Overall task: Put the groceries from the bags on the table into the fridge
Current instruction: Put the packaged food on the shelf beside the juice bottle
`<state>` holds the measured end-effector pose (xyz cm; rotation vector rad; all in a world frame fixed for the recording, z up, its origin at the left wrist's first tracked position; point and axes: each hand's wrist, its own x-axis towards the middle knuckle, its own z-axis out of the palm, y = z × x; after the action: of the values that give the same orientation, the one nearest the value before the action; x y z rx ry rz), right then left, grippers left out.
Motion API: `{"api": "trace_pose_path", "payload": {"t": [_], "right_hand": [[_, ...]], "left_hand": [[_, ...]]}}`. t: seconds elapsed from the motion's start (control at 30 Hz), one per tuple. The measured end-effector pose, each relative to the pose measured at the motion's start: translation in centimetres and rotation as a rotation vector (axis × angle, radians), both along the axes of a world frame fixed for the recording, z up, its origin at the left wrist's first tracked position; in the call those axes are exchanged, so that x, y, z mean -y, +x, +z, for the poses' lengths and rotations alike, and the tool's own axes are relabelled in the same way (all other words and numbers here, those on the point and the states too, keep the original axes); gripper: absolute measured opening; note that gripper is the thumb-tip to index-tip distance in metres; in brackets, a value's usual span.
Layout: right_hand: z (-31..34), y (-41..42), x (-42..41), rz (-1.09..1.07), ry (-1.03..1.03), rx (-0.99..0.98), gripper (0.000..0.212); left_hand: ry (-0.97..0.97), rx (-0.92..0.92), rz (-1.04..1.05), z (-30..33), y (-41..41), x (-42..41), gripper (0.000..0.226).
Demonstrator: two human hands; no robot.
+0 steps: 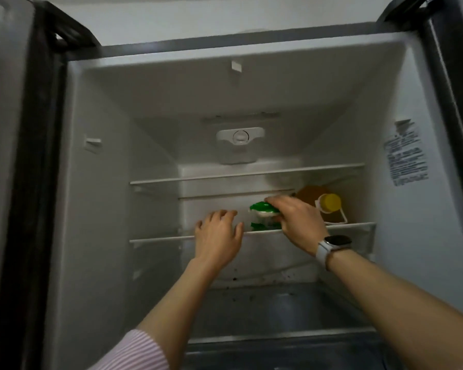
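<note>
The fridge stands open in front of me, both doors swung wide. My right hand (pixel 296 218) grips a green-and-white packet (pixel 262 209) over the lower glass shelf (pixel 161 239), near its middle. A green reflection of the packet shows in the glass below it. My left hand (pixel 218 237) hovers at the shelf's front edge, just left of the packet, fingers relaxed and holding nothing. A bottle of amber liquid with a yellow cap (pixel 329 202) lies on its side at the right end of the same shelf.
An upper glass shelf (pixel 246 174) sits above, with nothing visible on it. A thermostat dial (pixel 240 137) is on the back wall. A drawer lid (pixel 278 311) lies below the shelves. A label sticker (pixel 405 153) is on the right inner wall.
</note>
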<state>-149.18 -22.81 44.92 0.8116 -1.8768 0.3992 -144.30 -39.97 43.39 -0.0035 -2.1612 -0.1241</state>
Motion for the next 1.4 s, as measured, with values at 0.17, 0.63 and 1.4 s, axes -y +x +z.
{"api": "trace_pose_path", "payload": {"t": [0.17, 0.63, 1.4], "right_hand": [[0.7, -2.7, -0.7, 0.083, 0.123, 0.241, 0.047], [-3.0, -2.1, -0.9, -0.165, 0.241, -0.134, 0.052], [-25.2, 15.4, 0.0, 0.568, -0.436, 0.51, 0.037]], "left_hand": [[-0.041, -0.199, 0.157, -1.2, -2.7, 0.0, 0.047], [-0.052, -0.318, 0.254, -2.1, -3.9, 0.1, 0.05], [0.325, -0.108, 0.171, -23.6, 16.7, -4.0, 0.043]]}}
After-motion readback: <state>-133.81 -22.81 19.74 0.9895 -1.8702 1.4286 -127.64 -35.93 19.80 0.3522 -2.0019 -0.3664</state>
